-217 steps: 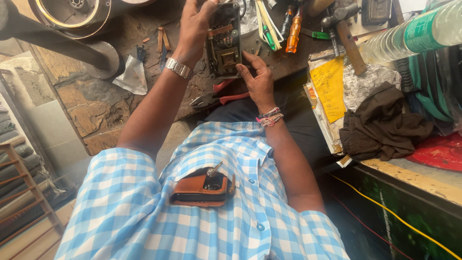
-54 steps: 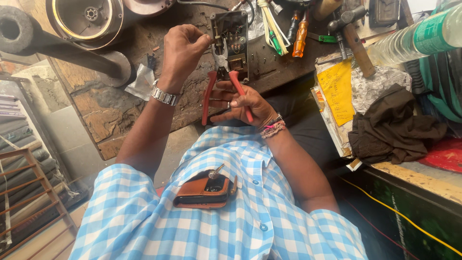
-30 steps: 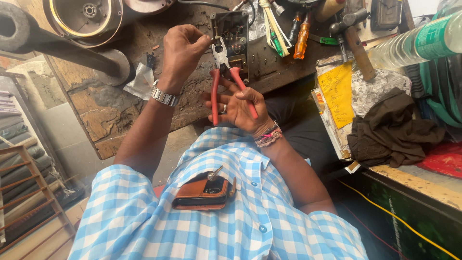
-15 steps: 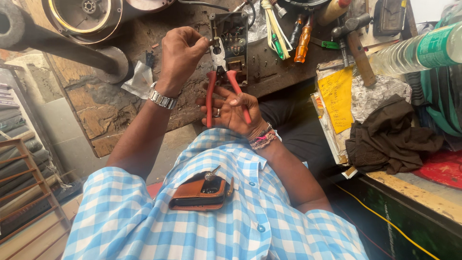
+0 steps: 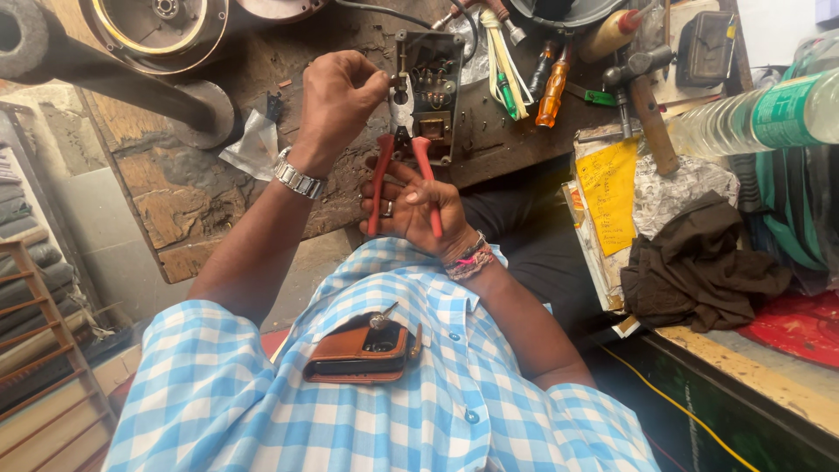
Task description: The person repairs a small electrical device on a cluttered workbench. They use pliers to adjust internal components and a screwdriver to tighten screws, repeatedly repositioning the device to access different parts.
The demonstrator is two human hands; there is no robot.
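My left hand, a metal watch on its wrist, is closed with the fingertips pinching the left edge of a dark electrical unit that stands on the worn wooden bench. My right hand, with thread bands at the wrist, grips red-handled pliers. The pliers' jaws point up at the lower left corner of the unit, just under my left fingertips. What the jaws bite on is too small to tell.
A hammer, an orange-handled screwdriver and a bundle of pale cable ties lie beyond the unit. At the right are a plastic bottle, yellow paper and dark cloth. A round metal housing sits top left.
Seven seconds ago both hands held the unit and the pliers lay on the bench; now my right hand holds the pliers at the unit. Over the last second, barely any movement.
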